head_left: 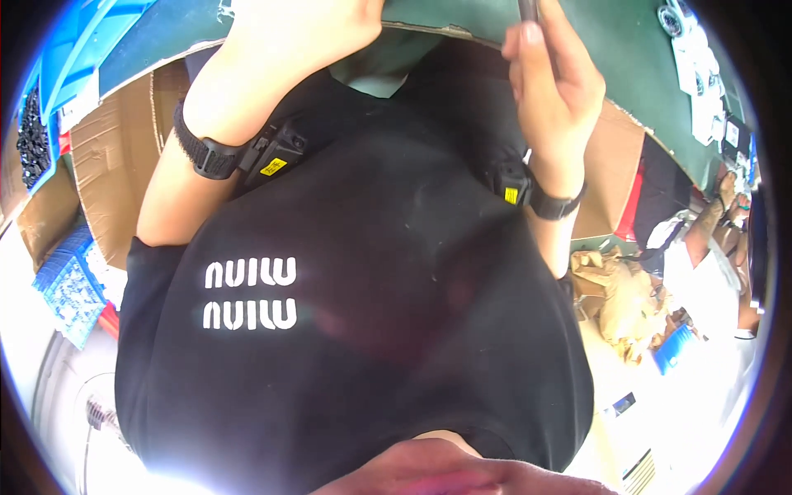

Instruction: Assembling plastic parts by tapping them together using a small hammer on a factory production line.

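My right hand [561,91] is raised over the edge of the green table [458,15]. Its thumb and fingers close round a slim dark rod [528,8], whose upper part runs out of the picture, so its kind does not show. To the left, my left hand [338,25] is also at the table's near edge, overexposed and cut off by the top of the picture. Its fingertips and anything in them are hidden. Each wrist wears a black strap with a small black device, the left device [276,153] and the right device [507,177].
Several silvery parts [701,78] lie along the table's right side. A blue bin [78,49] and black small pieces [33,140] are at upper left. Cardboard [111,165] stands below the table edge. Another person's arm [705,227] shows at right, near crumpled brown paper [623,301].
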Action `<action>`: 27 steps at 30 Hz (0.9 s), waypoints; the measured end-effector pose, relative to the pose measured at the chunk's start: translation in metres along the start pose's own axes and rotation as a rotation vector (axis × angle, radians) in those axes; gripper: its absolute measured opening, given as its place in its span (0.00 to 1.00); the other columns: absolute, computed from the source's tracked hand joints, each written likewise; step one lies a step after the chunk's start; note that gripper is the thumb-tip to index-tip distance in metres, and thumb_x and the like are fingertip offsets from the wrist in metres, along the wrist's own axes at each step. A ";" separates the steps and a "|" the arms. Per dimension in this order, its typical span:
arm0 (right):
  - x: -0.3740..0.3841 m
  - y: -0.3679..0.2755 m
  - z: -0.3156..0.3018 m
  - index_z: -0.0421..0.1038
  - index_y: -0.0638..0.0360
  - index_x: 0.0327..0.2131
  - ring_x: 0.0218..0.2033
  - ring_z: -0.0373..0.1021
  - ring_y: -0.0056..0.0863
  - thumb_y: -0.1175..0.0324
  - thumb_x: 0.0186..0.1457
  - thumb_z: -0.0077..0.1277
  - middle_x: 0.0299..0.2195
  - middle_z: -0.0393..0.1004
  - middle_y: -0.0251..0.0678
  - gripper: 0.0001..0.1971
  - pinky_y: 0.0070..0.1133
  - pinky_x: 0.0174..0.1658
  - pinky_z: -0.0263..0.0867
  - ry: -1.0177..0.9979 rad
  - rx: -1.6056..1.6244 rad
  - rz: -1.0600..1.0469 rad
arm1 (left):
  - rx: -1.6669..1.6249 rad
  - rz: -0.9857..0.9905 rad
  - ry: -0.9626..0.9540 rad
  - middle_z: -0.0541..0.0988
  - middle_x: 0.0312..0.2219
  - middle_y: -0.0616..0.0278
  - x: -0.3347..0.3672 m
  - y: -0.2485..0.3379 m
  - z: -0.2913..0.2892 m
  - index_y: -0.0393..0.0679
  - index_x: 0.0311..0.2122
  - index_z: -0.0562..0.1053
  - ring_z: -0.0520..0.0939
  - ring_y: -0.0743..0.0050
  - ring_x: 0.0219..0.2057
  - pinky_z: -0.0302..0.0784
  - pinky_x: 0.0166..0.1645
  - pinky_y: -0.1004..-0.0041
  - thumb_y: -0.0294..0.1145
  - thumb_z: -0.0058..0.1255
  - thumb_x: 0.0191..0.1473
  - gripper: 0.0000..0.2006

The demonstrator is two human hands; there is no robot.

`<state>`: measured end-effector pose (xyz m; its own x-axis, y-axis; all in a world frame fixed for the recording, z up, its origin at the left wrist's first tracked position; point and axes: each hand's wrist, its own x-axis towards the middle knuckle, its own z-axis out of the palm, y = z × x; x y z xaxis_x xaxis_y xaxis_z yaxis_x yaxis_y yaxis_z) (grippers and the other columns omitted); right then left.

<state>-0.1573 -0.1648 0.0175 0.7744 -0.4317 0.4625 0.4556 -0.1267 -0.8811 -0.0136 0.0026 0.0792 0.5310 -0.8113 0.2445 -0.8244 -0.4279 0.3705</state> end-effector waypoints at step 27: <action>-0.024 -0.017 -0.007 0.75 0.67 0.60 0.23 0.65 0.25 0.84 0.60 0.55 0.27 0.74 0.38 0.24 0.16 0.32 0.65 -0.115 -0.852 -0.106 | -0.266 -0.163 -0.014 0.85 0.31 0.48 0.022 -0.001 0.015 0.38 0.53 0.65 0.86 0.38 0.38 0.80 0.43 0.50 0.31 0.71 0.49 0.30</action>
<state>-0.1865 -0.1588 0.0211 0.8069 -0.2930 0.5130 0.0790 -0.8071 -0.5851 -0.0039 -0.0204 0.0707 0.6474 -0.7471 0.1510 -0.6475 -0.4346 0.6260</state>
